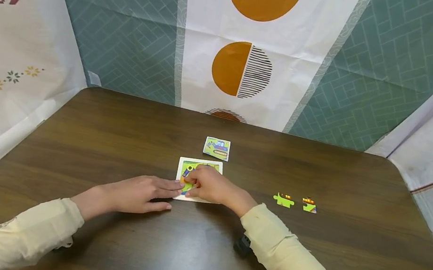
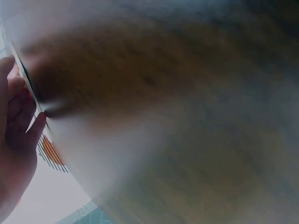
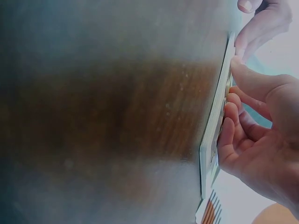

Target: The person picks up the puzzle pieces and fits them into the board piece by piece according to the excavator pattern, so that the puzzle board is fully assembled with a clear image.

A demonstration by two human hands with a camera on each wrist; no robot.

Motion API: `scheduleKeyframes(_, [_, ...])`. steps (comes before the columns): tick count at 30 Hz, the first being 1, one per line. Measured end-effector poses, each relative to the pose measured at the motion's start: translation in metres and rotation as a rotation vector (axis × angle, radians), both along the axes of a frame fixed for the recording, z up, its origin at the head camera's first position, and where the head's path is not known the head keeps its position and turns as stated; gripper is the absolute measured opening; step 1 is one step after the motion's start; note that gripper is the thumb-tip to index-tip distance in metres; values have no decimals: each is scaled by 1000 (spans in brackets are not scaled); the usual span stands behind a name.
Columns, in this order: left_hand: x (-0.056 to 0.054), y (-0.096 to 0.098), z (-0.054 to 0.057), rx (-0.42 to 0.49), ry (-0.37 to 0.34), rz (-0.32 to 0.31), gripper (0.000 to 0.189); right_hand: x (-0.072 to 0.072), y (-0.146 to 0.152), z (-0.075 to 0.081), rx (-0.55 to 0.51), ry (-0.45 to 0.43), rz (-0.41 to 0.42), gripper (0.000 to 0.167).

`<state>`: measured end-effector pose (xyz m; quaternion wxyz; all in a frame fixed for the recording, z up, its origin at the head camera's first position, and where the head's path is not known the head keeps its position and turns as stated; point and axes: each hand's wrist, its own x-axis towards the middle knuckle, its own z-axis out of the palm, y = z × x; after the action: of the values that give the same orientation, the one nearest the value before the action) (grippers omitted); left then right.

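Observation:
A small puzzle tray (image 1: 180, 166) with a white rim lies on the table, a green, blue and yellow picture partly laid inside. My left hand (image 1: 142, 194) rests at its left side, fingers extended with the tips touching the rim and picture. My right hand (image 1: 211, 185) is bent over the tray, its thumb and index finger at a puzzle piece (image 1: 187, 186) on the picture's left part. This hand covers the right part of the picture. In the right wrist view, the curled fingers (image 3: 229, 135) reach the tray's top and the thumb touches near its edge.
Behind the tray lies a picture card (image 1: 217, 148) showing a blue excavator. Two loose puzzle pieces, a left one (image 1: 284, 201) and a right one (image 1: 309, 205), lie to the right on the brown table (image 1: 135, 131). Patterned cloth (image 1: 132, 20) hangs around the table.

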<state>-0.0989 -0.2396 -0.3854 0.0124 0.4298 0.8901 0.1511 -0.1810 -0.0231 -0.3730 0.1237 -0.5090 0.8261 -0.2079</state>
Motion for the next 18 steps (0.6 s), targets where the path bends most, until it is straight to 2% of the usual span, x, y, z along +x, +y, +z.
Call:
scheduleKeyframes(4, [0,-1,-1,12,5,10,43,0,-2,0,-2,-23,-17,16])
scheduleKeyframes(8, [1,-2,-2,10,-6,29,40,-2,-4,-2,6,-47,-41,27])
scheduleKeyframes(12, [0,-2,-2,-3,4,22,39,-4,-4,-2,9,-30,-48,30])
scheduleKeyframes(18, [-5,-1,-3,-28,121,-51,39,-6,-1,-1,11,-21,-29,30])
